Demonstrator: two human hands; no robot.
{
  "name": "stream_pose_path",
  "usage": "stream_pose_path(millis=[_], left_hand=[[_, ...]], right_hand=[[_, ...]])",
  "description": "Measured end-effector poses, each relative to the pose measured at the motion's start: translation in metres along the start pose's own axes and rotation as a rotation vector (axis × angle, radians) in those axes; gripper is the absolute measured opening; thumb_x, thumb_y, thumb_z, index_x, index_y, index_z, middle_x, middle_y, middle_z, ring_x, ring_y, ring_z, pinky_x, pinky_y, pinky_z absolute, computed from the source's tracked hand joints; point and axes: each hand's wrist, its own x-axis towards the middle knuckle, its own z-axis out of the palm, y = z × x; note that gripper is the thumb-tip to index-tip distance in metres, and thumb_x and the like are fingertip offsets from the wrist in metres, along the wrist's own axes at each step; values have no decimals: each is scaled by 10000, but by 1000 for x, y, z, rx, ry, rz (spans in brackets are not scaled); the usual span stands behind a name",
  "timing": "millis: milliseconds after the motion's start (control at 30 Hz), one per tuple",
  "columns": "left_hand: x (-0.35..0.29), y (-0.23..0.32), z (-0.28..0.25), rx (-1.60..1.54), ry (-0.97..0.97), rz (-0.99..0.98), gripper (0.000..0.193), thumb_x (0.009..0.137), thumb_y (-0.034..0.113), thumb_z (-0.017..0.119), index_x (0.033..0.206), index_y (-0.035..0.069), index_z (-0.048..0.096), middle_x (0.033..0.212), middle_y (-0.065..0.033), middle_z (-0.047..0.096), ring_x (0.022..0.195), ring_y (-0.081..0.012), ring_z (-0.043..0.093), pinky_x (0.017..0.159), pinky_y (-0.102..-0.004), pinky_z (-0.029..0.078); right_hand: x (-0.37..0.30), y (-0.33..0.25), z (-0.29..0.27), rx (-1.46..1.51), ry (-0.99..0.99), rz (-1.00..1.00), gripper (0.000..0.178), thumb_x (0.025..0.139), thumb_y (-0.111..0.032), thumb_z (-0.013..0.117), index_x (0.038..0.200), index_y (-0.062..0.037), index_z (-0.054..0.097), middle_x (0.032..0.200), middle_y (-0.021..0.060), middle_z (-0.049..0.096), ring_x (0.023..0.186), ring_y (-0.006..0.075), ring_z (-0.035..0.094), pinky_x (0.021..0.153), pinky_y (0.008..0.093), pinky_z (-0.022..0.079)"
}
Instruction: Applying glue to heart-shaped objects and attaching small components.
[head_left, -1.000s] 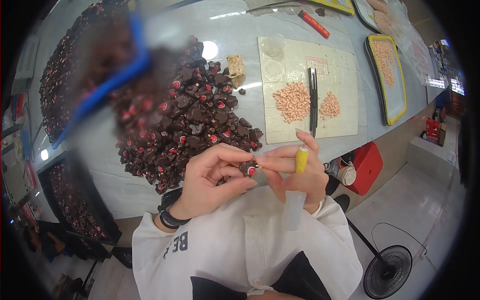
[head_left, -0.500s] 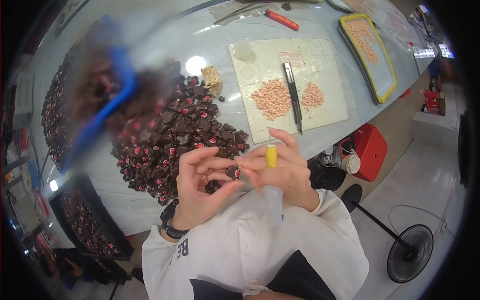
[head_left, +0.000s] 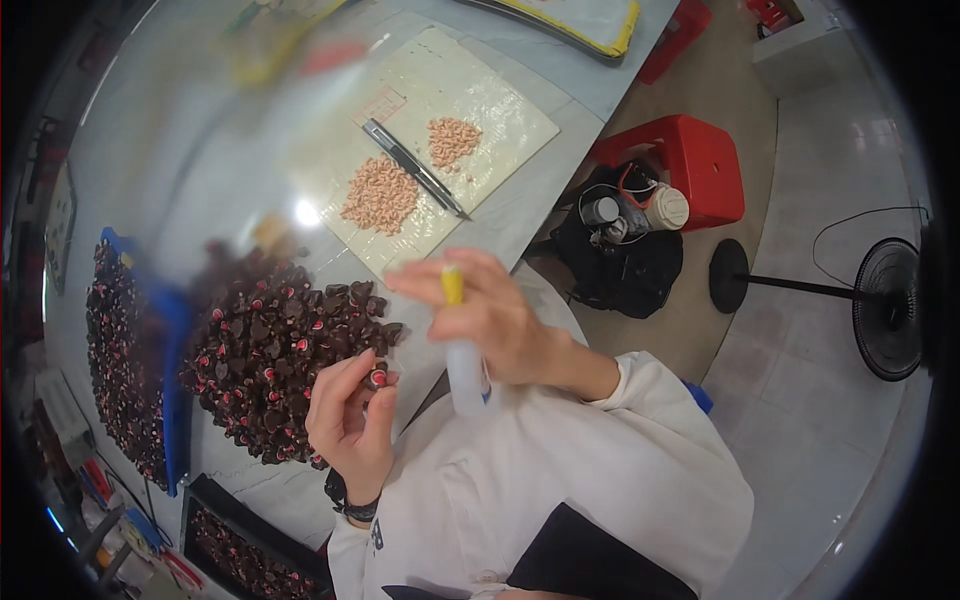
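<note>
My left hand [head_left: 350,420] is closed in a pinch. Between its thumb and fingers sits a small dark brown piece [head_left: 378,378] with a red and white spot. To its right, my right hand [head_left: 500,325] is raised, slightly blurred, and apart from the left. It holds a slim translucent bottle [head_left: 466,380] with a yellow top, its lower end pointing down over my white sleeve. A heap of similar dark pieces [head_left: 270,365] lies just beyond my left hand. Past my right hand, a black and silver pointed tool [head_left: 415,168] rests between two small pink piles on a pale sheet [head_left: 500,165].
A blue strip [head_left: 176,400] separates the heap from more dark pieces [head_left: 120,380] at left. A black tray [head_left: 205,500] of pieces stands below. A yellow-rimmed tray [head_left: 625,35] lies at the far edge. Right of the table are a red stool [head_left: 705,165] and a fan [head_left: 885,310].
The view has swung, so the table now appears further left. My right hand has drawn away from my left with the bottle; my left hand still pinches the dark piece.
</note>
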Motion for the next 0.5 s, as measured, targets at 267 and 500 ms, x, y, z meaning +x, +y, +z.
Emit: stream_pose_path(millis=[267, 500], left_hand=[[-30, -3, 3, -213, 250, 193, 339, 768, 125, 653, 1005, -19, 457, 941, -162, 492, 689, -192, 582, 562, -252, 511], [-37, -4, 14, -255, 286, 209, 362, 761, 174, 670, 985, 2, 443, 924, -155, 490, 683, -189, 584, 544, -246, 507]], right_hand=[[-19, 73, -64, -648, 174, 50, 283, 678, 77, 489, 914, -72, 443, 1227, 122, 480, 1067, 271, 474, 859, 374, 360], [-15, 80, -67, -784, 87, -23, 287, 696, 38, 519, 936, -106, 460, 1276, 121, 421, 1113, 269, 437, 870, 380, 366]])
